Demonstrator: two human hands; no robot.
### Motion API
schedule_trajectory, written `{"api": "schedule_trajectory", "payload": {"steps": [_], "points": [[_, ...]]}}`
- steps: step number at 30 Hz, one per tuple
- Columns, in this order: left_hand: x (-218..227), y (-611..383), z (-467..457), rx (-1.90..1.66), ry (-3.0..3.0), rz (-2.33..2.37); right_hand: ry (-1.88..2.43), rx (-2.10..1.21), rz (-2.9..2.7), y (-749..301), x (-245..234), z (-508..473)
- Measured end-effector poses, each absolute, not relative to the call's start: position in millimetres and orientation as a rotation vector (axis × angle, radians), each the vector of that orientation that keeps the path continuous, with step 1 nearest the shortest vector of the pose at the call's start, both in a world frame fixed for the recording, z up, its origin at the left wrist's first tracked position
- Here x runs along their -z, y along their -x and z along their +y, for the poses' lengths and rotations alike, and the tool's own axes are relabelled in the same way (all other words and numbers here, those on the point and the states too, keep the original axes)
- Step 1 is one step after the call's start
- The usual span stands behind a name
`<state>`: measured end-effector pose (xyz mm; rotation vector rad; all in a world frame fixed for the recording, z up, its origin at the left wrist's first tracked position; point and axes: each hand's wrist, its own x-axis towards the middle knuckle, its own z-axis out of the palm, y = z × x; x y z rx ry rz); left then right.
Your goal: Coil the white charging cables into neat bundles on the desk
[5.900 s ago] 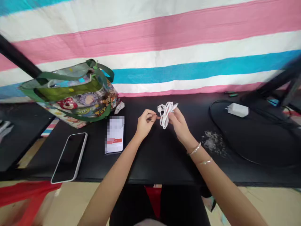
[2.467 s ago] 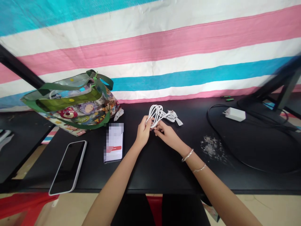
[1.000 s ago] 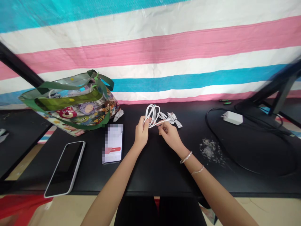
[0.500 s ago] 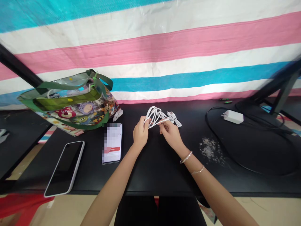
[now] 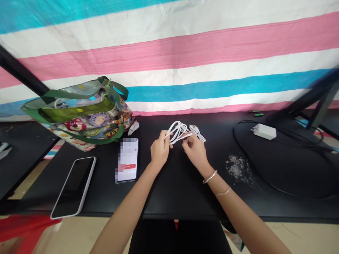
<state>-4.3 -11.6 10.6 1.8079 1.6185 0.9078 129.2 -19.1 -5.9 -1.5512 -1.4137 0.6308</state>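
Beneath the fingers (image 5: 166,141) lies a smooth black tabletop (image 5: 169,187); left of them, a glossy printed bag (image 5: 99,120). The left hand (image 5: 159,150) grasps a looped white cable (image 5: 181,130); the right hand (image 5: 196,151) curls at its end, grasp unclear, a tied white bundle (image 5: 195,129) just beyond.

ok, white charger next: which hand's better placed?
Right, probably: the right hand is nearer the white charger; the left hand holds the looped cable. Right-hand fingers are near its tip, though.
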Motion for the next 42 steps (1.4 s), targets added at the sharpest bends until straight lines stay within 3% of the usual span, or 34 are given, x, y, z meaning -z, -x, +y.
{"api": "schedule_trajectory", "payload": {"steps": [19, 26, 34, 42], "points": [[-7, 3, -14, -0.881, -1.987, 1.512, 1.675, -0.565, -1.413, -134, 7, -19], [-10, 4, -13, -0.967, -1.831, 1.561, 1.438, -0.436, -1.654, -138, 21, -14], [-8, 4, -9, -0.932, -1.77, 1.496, 1.161, -0.926, -1.659, -139, 11, -13], [-11, 2, -13, -0.741, -1.955, 1.425, 1.242, -0.882, -1.441, -135, 18, -13]]}}
